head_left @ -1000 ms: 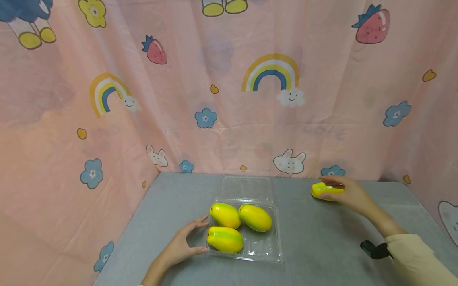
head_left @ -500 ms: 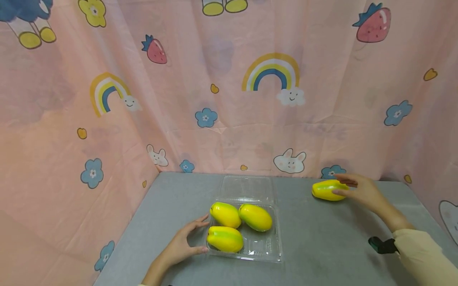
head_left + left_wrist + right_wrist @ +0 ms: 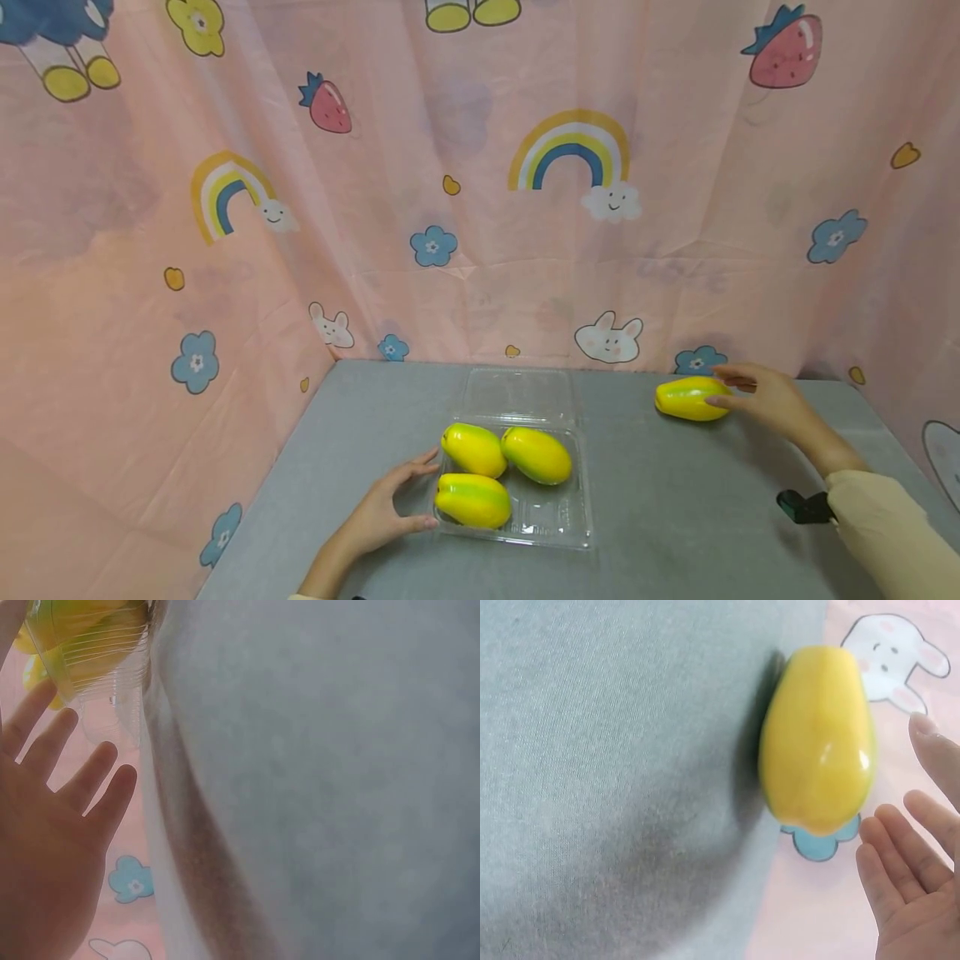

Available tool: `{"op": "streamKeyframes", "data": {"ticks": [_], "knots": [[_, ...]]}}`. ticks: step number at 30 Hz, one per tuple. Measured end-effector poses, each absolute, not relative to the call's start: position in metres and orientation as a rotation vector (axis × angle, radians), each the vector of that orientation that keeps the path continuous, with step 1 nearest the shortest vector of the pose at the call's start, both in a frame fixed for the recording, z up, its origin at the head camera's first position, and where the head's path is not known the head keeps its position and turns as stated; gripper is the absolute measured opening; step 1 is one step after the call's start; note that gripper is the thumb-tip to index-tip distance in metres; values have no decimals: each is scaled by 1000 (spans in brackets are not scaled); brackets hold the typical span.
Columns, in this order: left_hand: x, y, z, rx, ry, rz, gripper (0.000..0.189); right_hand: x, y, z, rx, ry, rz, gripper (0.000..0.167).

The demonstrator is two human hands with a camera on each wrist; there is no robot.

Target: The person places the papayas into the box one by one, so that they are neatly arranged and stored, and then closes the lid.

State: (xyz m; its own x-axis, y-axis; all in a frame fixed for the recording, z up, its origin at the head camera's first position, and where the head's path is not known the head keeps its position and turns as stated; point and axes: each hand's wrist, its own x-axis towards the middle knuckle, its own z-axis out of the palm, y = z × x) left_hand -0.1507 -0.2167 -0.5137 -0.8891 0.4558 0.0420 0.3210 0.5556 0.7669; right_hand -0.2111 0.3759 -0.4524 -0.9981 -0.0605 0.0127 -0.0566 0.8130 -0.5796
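Note:
On the grey table's back right lies a yellow papaya, its skin glossy and smooth. My right hand is at its right end, fingers spread and not wrapped round it; the right wrist view shows the open palm beside the papaya. A clear plastic clamshell box stands in the middle with its lid folded back. Three yellow-green papayas fill its left and back parts: front, back left, back right. My left hand has extended fingers and thumb at the box's left side.
A pink printed curtain hangs behind and to the sides of the grey table. A dark wrist-camera piece juts out from the right sleeve.
My right hand has loosened from round the single papaya and drawn back to the right, leaving it on the table. My left hand and the box have kept their places.

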Motion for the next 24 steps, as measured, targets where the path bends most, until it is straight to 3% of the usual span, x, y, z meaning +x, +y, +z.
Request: {"op": "streamKeyframes", "data": {"ticks": [24], "knots": [[-149, -215, -510, 601, 2586, 1285, 73, -225, 386, -467, -105, 2926, -904, 89]]}}
